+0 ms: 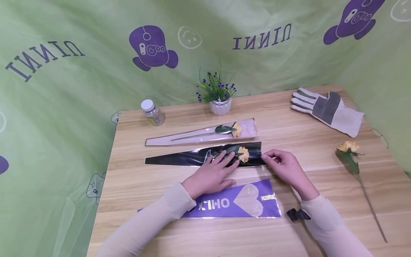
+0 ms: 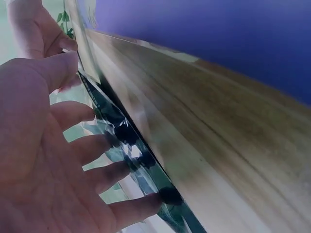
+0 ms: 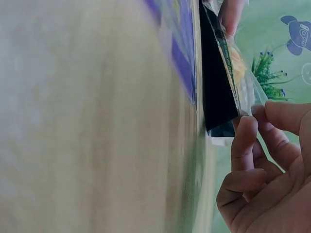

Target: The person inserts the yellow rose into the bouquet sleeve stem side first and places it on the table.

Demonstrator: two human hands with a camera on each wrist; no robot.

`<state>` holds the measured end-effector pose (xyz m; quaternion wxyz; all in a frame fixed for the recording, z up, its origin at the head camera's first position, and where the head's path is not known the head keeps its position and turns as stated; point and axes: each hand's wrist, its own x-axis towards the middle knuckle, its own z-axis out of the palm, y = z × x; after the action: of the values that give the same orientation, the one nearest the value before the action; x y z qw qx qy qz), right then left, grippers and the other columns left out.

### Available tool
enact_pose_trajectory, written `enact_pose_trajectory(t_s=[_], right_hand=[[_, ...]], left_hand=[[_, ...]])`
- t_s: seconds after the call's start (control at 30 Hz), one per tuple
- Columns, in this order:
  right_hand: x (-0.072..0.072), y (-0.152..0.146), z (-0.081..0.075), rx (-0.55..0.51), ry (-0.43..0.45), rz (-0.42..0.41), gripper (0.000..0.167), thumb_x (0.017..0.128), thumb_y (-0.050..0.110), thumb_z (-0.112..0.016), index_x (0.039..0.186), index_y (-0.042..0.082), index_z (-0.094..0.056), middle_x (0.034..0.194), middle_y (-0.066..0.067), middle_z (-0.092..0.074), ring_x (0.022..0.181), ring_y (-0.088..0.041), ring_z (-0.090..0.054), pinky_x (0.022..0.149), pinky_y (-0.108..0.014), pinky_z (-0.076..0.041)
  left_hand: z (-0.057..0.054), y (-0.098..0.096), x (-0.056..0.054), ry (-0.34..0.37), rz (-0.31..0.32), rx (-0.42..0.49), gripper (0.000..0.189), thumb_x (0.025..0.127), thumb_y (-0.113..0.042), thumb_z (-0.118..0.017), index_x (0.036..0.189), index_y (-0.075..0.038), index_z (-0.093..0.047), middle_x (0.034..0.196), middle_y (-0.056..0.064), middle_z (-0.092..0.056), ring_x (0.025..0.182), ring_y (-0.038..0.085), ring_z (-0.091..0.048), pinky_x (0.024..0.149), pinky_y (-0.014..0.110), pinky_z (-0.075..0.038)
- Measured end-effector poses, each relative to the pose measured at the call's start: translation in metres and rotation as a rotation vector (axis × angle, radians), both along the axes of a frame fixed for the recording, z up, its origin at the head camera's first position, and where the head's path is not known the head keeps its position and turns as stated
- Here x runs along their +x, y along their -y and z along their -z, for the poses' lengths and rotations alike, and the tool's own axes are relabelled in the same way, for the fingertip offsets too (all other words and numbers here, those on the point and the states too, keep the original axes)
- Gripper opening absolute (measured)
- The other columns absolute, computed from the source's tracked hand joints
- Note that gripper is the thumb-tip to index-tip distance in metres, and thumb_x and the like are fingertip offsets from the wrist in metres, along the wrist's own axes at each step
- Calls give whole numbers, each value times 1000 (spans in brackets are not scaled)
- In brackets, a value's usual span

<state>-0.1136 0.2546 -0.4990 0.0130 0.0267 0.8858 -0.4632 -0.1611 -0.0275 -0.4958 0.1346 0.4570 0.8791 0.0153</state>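
Note:
A black flower sleeve (image 1: 179, 157) with a clear front lies across the table, a yellow rose (image 1: 243, 154) inside its wide end. Spread over the sleeve, my left hand (image 1: 213, 175) rests with extended fingertips on the film beside the rose. At the wide right end, my right hand (image 1: 284, 165) pinches the sleeve's edge between thumb and fingers; the right wrist view shows the clear film (image 3: 257, 90) meeting those fingertips. Nearer me lies a purple sleeve (image 1: 221, 208) with a heart and lettering, partly under my left forearm. Beyond the black one is a pink sleeve (image 1: 160, 140) holding another yellow rose (image 1: 236, 130).
A loose yellow rose (image 1: 348, 147) with a long stem lies at the right. Behind it is a work glove (image 1: 327, 109). A potted plant (image 1: 221, 106) and a white-capped jar (image 1: 153, 113) stand at the back. A black bow (image 1: 298, 215) lies by my right wrist.

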Motion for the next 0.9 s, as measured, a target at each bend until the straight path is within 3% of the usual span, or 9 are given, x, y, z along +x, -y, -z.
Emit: enact_pose_trajectory(t_s=[0.17,0.27,0.43,0.53,0.63,0.73,0.9], right_hand=[[14,-1,-4,-3,-45,83,36,101,34,-66,124,7,-69,109,-11,-70,76,-20,-63,57,-27,-49],[27,-3,-9,41,-88,85,35,100,32,-67,125,8,-69,112,-9,-70,75,-18,-62,55,-26,-50],[49,-7,-14,179,-171,-129,32,93,23,-77,120,8,-71,91,3,-67,68,-8,-57,55,-25,-48],[60,-7,-12,249,-178,-258,41,84,27,-85,119,10,-72,85,10,-61,63,-5,-51,53,-24,-44],[66,-4,-7,334,-151,-321,52,78,34,-89,122,13,-71,90,10,-60,66,-4,-50,56,-24,-44],[67,1,-4,408,-124,-357,59,75,36,-91,125,14,-70,96,8,-59,71,-5,-50,61,-27,-46],[56,6,-4,498,-55,-385,68,76,37,-90,133,9,-66,102,2,-57,76,-8,-50,63,-30,-47]], left_hand=[[0,2,5,-3,10,33,69,105,-58,-40,163,-27,-19,169,8,-3,153,34,-2,117,59,-19],[-3,7,16,-46,30,53,73,104,-58,-41,163,-22,-18,168,13,-3,153,36,-2,118,56,-19],[-16,17,52,-57,133,77,73,103,-57,-44,161,-15,-28,166,16,-15,151,37,-13,117,54,-23],[-23,22,73,29,220,46,68,104,-59,-41,159,-18,-36,164,12,-24,150,34,-19,116,52,-28],[-26,24,85,117,265,-16,65,105,-60,-36,157,-23,-39,164,7,-28,150,30,-21,115,49,-30],[-24,23,85,147,259,-47,64,104,-61,-36,157,-25,-40,164,3,-29,151,28,-19,116,49,-29],[-16,18,68,135,185,-42,63,104,-58,-42,156,-23,-41,164,0,-28,151,28,-19,115,55,-28]])
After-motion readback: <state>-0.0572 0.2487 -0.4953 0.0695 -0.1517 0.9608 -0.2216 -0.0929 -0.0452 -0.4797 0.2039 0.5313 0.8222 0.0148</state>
